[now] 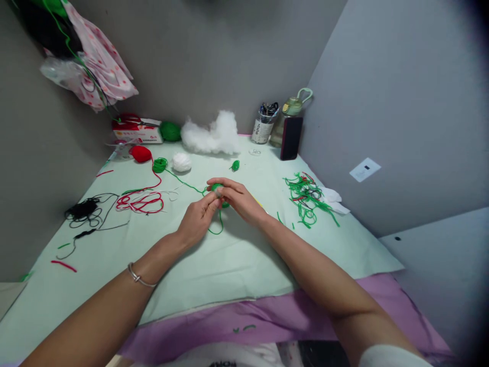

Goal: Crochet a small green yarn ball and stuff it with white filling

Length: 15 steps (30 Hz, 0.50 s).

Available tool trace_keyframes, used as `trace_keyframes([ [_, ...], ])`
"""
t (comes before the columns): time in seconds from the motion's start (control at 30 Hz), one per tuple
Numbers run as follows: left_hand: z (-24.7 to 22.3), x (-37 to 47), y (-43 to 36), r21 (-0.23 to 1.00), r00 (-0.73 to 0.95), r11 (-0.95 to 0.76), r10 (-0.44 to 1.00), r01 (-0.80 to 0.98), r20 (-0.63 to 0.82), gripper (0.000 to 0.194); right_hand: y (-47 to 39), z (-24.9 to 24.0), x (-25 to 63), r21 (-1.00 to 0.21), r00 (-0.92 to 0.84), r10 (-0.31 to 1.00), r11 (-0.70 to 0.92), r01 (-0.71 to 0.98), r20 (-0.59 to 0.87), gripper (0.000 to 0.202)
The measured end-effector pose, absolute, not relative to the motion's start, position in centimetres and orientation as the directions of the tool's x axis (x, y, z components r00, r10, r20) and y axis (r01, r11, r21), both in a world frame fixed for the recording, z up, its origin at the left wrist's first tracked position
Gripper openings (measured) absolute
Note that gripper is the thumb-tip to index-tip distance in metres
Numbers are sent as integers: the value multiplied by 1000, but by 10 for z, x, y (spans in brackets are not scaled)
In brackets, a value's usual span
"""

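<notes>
Both hands meet at the middle of the table around a small green yarn piece (217,187), perhaps crocheted; the fingers cover most of it. My left hand (196,218) grips it from the near left side, thumb and fingers pressed together. From the right, my right hand (240,201) closes over its top and near side. A green strand (186,182) runs from the piece to a small green yarn bundle (160,164). Another loop of green yarn hangs below the hands. Partly behind my right hand lies a thin yellow stick (261,204), its kind unclear.
At the back are white stuffing (211,133), a green yarn ball (170,131), scissors (132,120) on a box, a pen cup (263,125), a bottle and a phone (291,138). Red yarn (141,202) and black yarn (82,209) lie left, green scraps (305,196) right.
</notes>
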<state>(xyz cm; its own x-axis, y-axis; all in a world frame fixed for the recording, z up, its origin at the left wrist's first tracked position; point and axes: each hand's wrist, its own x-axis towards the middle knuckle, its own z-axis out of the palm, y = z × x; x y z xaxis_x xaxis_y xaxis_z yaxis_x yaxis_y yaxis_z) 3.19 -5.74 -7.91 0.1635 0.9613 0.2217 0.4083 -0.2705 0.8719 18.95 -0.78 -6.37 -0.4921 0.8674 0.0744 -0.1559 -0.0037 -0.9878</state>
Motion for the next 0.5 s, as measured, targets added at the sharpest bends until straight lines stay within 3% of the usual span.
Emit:
trace_keyframes([
  [0.5,-75,33,-60,865,225,-285,952,414,206,30,-10,-72,174,-995,-323,943,57,-86,82,18],
])
